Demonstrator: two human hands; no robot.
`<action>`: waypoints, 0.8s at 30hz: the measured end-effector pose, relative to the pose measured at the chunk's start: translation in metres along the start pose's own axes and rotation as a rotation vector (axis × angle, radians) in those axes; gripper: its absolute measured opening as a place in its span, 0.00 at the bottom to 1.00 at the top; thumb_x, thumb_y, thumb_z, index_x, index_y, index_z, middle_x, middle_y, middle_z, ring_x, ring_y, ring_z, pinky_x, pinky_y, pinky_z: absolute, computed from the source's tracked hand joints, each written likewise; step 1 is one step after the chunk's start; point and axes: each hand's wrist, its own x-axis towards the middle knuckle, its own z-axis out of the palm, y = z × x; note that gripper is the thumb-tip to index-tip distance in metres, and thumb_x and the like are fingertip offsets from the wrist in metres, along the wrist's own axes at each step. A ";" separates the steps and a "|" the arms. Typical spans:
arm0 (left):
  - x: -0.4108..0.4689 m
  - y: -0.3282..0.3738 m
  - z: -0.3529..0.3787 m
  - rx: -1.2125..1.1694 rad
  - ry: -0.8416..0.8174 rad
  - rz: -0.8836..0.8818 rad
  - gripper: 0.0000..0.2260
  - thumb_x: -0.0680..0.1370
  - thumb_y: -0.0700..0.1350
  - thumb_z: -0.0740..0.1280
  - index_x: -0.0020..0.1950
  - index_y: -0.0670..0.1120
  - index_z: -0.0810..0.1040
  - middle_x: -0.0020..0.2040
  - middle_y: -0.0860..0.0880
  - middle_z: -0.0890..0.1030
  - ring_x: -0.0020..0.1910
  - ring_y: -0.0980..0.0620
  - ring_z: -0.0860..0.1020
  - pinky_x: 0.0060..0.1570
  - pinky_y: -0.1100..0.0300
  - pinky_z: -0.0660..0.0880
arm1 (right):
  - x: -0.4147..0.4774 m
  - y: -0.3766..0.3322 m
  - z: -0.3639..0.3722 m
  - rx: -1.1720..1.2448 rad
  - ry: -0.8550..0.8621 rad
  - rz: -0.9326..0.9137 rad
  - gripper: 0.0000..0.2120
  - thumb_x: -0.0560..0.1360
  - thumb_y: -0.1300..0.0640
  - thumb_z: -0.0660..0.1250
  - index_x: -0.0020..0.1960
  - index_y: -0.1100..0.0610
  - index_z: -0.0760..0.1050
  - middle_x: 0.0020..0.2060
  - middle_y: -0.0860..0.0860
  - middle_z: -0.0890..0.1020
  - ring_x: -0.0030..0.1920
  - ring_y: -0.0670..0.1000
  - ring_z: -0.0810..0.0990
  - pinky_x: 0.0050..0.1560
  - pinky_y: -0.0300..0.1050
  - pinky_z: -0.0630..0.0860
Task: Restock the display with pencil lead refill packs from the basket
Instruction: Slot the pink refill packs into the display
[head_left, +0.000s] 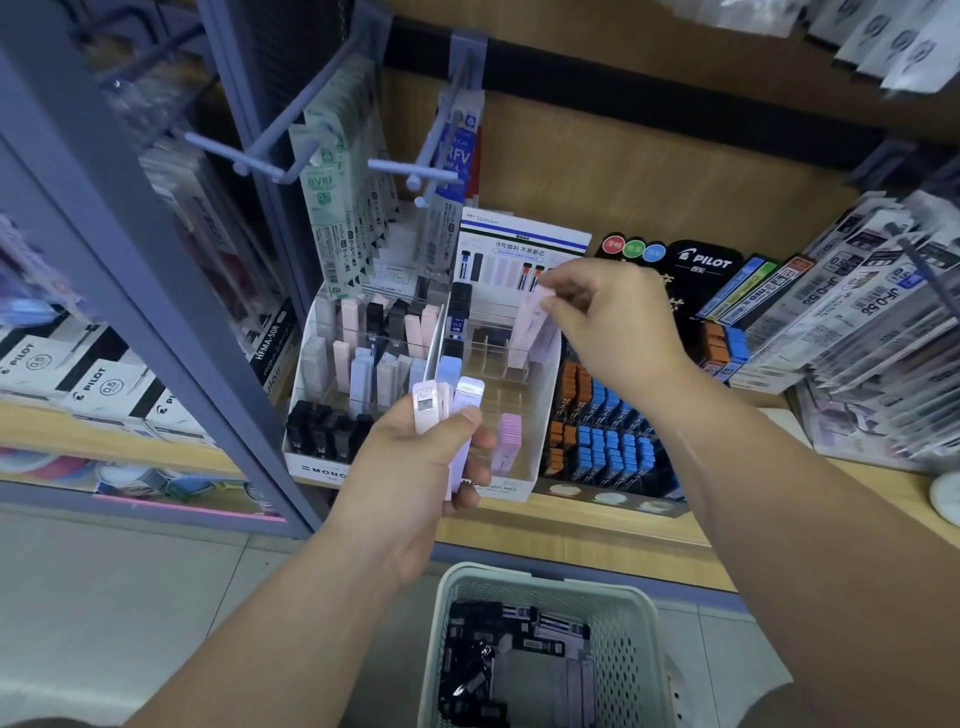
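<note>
My left hand (415, 473) grips a small bundle of pastel pink and lilac lead refill packs (451, 410) in front of the white Mono display box (524, 415). My right hand (613, 317) pinches the top of one pale pink pack (530, 332), which stands tilted in a back slot of the display's clear divider. One pink pack (509, 441) stands in a front slot, and black and blue packs (457, 322) fill the left column. Below, the pale mesh basket (628, 623) holds several more black and pastel packs.
A second Mono box (358, 374) of mixed packs stands to the left. A black Pilot display (608, 426) with orange and blue cases is on the right. Hooks with hanging refills (337, 197) jut out above. A blue shelf post (156, 291) stands at left.
</note>
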 end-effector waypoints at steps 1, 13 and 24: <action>0.000 0.000 -0.001 0.002 0.004 0.001 0.03 0.81 0.42 0.66 0.52 0.47 0.79 0.36 0.49 0.82 0.30 0.52 0.74 0.28 0.60 0.70 | 0.000 0.002 0.003 -0.040 -0.012 -0.020 0.10 0.75 0.59 0.72 0.56 0.55 0.84 0.46 0.49 0.86 0.41 0.44 0.81 0.50 0.45 0.80; 0.000 0.000 -0.003 0.024 -0.014 0.008 0.03 0.80 0.40 0.67 0.48 0.46 0.79 0.36 0.48 0.81 0.29 0.53 0.72 0.28 0.61 0.68 | -0.010 0.007 0.020 -0.240 0.037 -0.132 0.08 0.72 0.57 0.75 0.50 0.55 0.83 0.42 0.50 0.82 0.44 0.52 0.79 0.44 0.49 0.79; -0.002 -0.005 0.007 0.236 -0.141 0.095 0.04 0.79 0.38 0.67 0.47 0.46 0.79 0.34 0.48 0.80 0.28 0.52 0.68 0.24 0.63 0.64 | -0.062 -0.047 -0.002 0.707 -0.408 0.218 0.07 0.69 0.61 0.78 0.46 0.62 0.84 0.35 0.56 0.84 0.31 0.49 0.80 0.34 0.45 0.77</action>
